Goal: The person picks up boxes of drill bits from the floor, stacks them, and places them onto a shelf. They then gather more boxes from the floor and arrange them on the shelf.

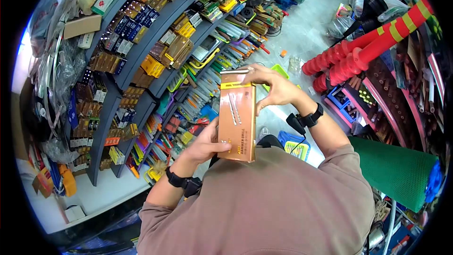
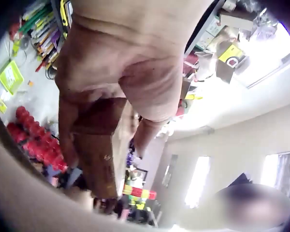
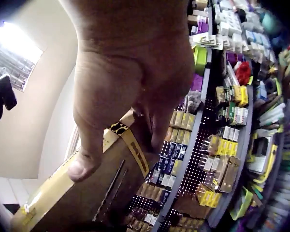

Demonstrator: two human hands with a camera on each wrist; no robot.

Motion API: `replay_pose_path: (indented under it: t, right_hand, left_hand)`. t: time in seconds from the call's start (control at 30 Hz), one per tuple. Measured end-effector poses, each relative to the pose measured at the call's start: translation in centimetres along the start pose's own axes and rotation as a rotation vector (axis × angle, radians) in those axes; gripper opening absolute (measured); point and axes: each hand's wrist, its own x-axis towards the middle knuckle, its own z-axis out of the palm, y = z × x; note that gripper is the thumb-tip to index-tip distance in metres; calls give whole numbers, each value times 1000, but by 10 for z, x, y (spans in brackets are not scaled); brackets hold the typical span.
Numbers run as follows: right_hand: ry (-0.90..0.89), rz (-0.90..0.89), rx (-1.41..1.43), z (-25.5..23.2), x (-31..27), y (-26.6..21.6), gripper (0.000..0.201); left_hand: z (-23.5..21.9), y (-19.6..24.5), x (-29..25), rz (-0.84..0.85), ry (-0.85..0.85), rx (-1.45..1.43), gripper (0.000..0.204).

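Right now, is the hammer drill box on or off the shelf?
Off: the left hand and right hand hold the box in the air, away from the shelves.

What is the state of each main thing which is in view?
Brown box: held; whether its upper end is sealed, unclear.
Left hand: grips the box's lower part.
Right hand: grips its upper end.
Green mesh: rolled up.
Grey shelves: stocked with goods.

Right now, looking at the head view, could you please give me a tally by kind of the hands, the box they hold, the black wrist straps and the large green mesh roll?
Hands: 2
Held box: 1
Black wrist straps: 2
Green mesh roll: 1
Total: 6
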Motion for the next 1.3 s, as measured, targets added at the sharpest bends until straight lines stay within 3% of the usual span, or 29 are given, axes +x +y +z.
replay_pose_path:
  t: [0.03, 0.07, 0.13, 0.17, 0.2, 0.23, 0.27, 0.3, 0.4, 0.53, 0.6, 0.67, 0.73, 0.8, 0.87, 0.9, 0.93, 0.97, 1.0, 1.07, 1.13, 1.17, 1.2, 1.3]
  right_hand:
    - [70, 136, 456, 10, 9, 0, 91]
    - [82, 134, 455, 20, 18, 4, 91]
    - [302, 350, 801, 41, 29, 15, 101]
    - [244, 388, 725, 48, 32, 21, 94]
    - [261, 390, 718, 56, 29, 29, 94]
    - [146, 575, 894, 64, 25, 33, 88]
    - [22, 760, 1067, 72, 23, 35, 83]
    - [-46, 710, 1052, 79, 28, 25, 82]
    - [77, 712, 880, 94, 60, 8, 74]
    - [296, 765, 1090, 97, 89, 50, 66]
    - [423, 699, 1196, 97, 101, 78, 64]
    - [433, 706, 1183, 85, 116, 103, 65]
    - [376, 727, 1122, 76, 128, 134, 58]
    - [398, 690, 1133, 74, 139, 162, 59]
    - [309, 644, 1022, 66, 153, 185, 58]
    - [253, 586, 824, 57, 159, 199, 60]
    - [248, 587, 839, 51, 165, 214, 60]
    - [253, 623, 1019, 45, 172, 230, 58]
    - [259, 655, 1200, 38, 177, 244, 56]
    - [256, 644, 1203, 15, 185, 270, 53]
    - [162, 695, 1106, 2, 189, 313, 53]
    - [135, 659, 1096, -2, 192, 333, 53]
    - [134, 650, 1119, 0, 195, 354, 55]
    - [154, 628, 1201, -9, 213, 379, 54]
  left_hand:
    - [-5, -2, 7, -22, 79, -98, 96]
    - [-19, -7, 12, 42, 69, -157, 91]
    - [-36, 10, 17, 17, 83, -247, 89]
    - [-47, 13, 24, 8, 73, -241, 89]
    - [-61, 15, 35, 123, 117, -188, 88]
    - [-76, 16, 48, 241, 159, -136, 87]
    - [-89, 19, 59, 239, 143, -134, 87]
    - [-103, 20, 71, 301, 174, -76, 87]
    - [-138, 24, 108, 377, 202, -3, 84]
    - [-168, 50, 156, 305, 183, 171, 75]
    - [-181, 60, 180, 208, 181, 260, 66]
    - [-190, 62, 200, 221, 218, 309, 58]
    - [-196, 61, 221, 287, 394, 451, 56]
    - [-194, 71, 227, 251, 501, 565, 53]
    - [-192, 94, 231, 121, 654, 876, 49]
    - [-212, 89, 238, 252, 652, 1009, 49]
    - [-238, 78, 243, 382, 647, 1142, 50]
    - [-254, 73, 243, 354, 687, 1227, 52]
    - [-245, 90, 239, 98, 645, 979, 53]
    - [-257, 92, 239, -74, 609, 823, 46]
    - [-253, 97, 238, -190, 633, 844, 41]
    - [-256, 91, 238, -189, 641, 828, 39]
    - [-254, 91, 239, -297, 670, 776, 38]
    - [-258, 72, 238, -185, 679, 704, 37]
